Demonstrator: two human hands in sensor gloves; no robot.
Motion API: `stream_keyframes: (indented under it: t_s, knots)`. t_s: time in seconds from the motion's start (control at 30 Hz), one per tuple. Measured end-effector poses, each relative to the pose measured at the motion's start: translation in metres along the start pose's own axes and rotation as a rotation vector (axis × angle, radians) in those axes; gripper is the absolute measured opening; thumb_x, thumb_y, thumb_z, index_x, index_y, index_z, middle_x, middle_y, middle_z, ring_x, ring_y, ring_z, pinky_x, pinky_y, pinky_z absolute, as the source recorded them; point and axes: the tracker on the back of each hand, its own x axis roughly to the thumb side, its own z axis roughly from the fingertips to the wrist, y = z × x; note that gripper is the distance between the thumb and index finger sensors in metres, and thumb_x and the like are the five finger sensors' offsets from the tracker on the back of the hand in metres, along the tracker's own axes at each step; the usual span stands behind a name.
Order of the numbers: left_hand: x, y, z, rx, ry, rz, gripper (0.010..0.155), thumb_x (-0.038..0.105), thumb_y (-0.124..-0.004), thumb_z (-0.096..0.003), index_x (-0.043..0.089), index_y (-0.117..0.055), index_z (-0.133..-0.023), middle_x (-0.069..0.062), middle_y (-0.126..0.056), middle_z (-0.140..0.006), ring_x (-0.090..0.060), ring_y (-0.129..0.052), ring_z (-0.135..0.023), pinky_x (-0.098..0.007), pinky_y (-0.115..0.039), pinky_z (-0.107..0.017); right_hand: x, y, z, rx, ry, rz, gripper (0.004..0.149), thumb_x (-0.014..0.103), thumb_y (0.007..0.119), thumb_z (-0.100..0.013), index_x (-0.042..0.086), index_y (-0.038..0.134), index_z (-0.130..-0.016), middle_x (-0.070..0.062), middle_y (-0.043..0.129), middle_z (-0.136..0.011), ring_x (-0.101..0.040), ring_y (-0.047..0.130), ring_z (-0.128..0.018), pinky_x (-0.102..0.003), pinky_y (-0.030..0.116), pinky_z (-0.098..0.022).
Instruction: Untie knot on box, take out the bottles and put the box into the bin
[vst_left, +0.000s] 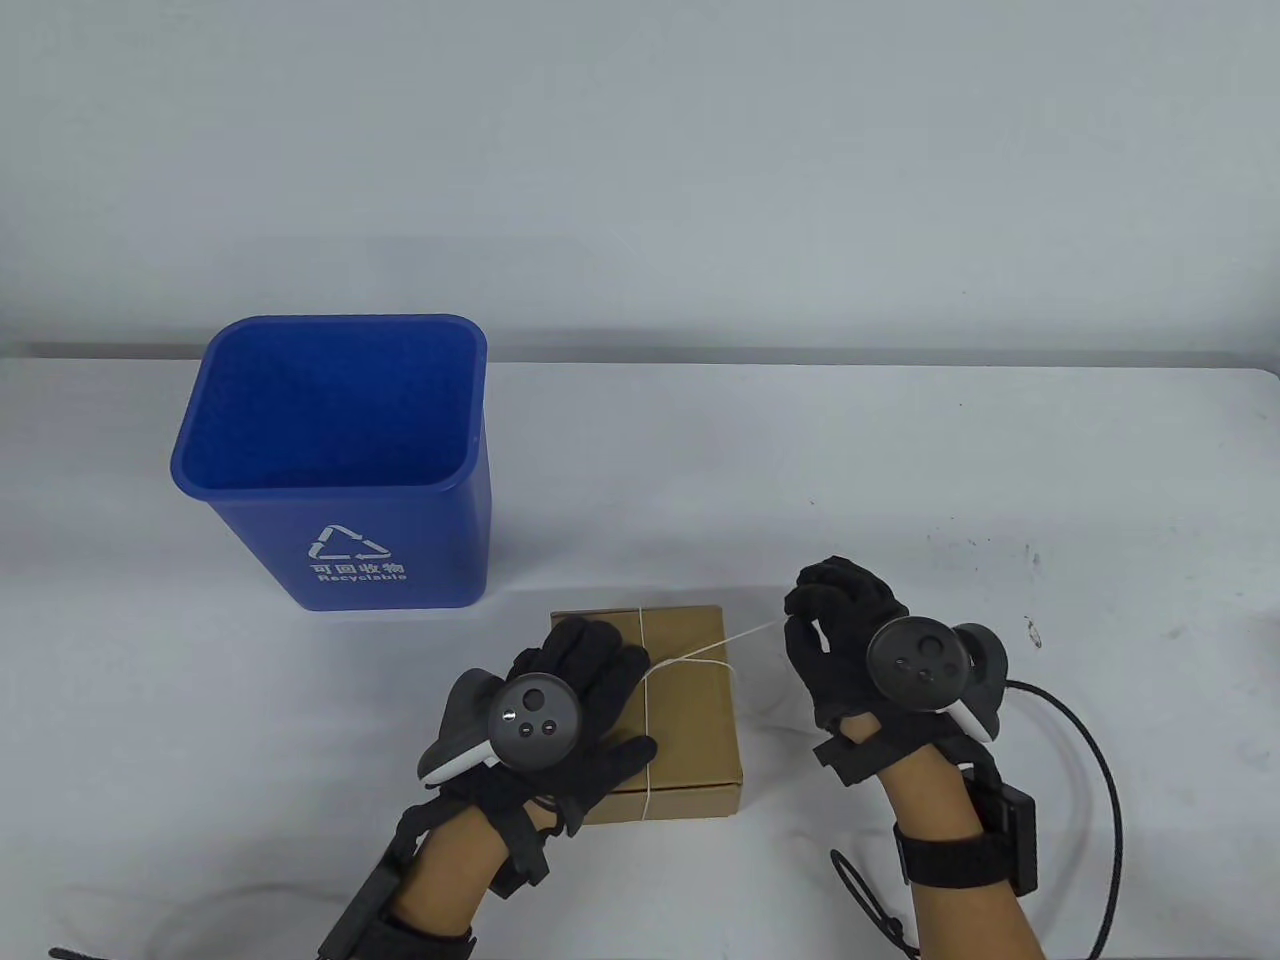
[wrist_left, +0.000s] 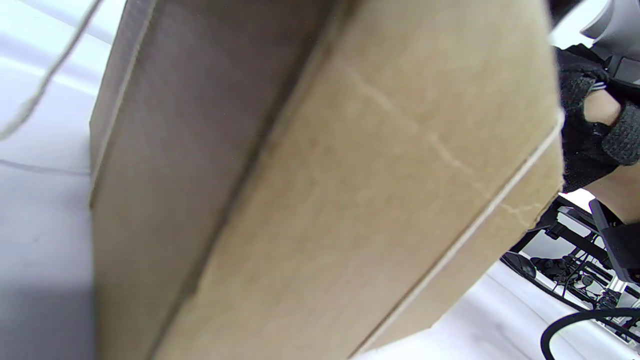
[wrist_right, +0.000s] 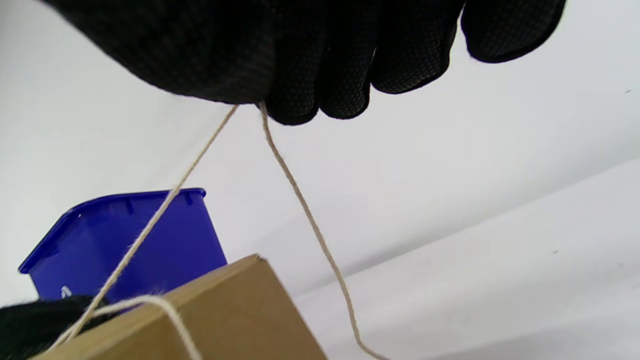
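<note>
Left hand (vst_left: 560, 700) is lying flat, steadying the box (vst_left: 690, 720); right hand (vst_left: 850, 640) is pinching the string (vst_left: 720, 645). We're judging string thin, slippery: keep gripping near the fingertips.

— Where does the table view look from?
— From above and in front of the table (vst_left: 900, 480), facing down toward the back wall, with the box (vst_left: 690, 700) near its bottom edge.
— And the left wrist view?
— Pressed very close to the box (wrist_left: 320, 200), tilted.
— The right wrist one?
— Low, beside the box (wrist_right: 235, 320), looking up past the string (wrist_right: 300, 200) toward the bin (wrist_right: 125, 240). All three share the box.
</note>
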Motion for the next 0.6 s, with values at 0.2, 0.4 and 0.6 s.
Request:
stream_keyframes:
  t_s: [0.2,0.4,0.6]
  knots:
    - [0.000,0.000,0.000,0.000,0.001,-0.001,0.084,0.064,-0.063,-0.0519,0.025,-0.029,-0.118,-0.009,-0.013,-0.121,-0.044,-0.006,-0.112,-0.077,-0.023,-0.073,-0.008,-0.011,0.002,-0.042,0.043,0.030,0.037,0.031,0.075,-0.049,0.009,0.080,-0.078,-0.012,0.071,-0.093,-0.048,0.064,-0.090,-0.068,0.055,-0.061]
    - [0.000,0.000,0.000,0.000,0.001,-0.001,0.084,0.064,-0.062,-0.0519,0.025,-0.029,-0.118,-0.009,-0.013,-0.121,-0.044,-0.006,-0.112,-0.077,-0.023,-0.073,-0.016,-0.021,0.004,-0.075,0.093,0.061,0.037,0.031,0.075,-0.049,0.009,0.080,-0.078,-0.012,0.070,-0.093,-0.048,0.064,-0.090,-0.068,0.055,-0.061]
    - [0.000,0.000,0.000,0.000,0.002,-0.001,0.084,0.064,-0.063,-0.0518,0.025,-0.029,-0.118,-0.008,-0.013,-0.121,-0.044,-0.006,-0.112,-0.077,-0.023,-0.073,-0.029,-0.030,0.007,-0.114,0.171,0.075,0.037,0.030,0.075,-0.049,0.008,0.080,-0.078,-0.013,0.070,-0.093,-0.048,0.064,-0.090,-0.068,0.055,-0.061]
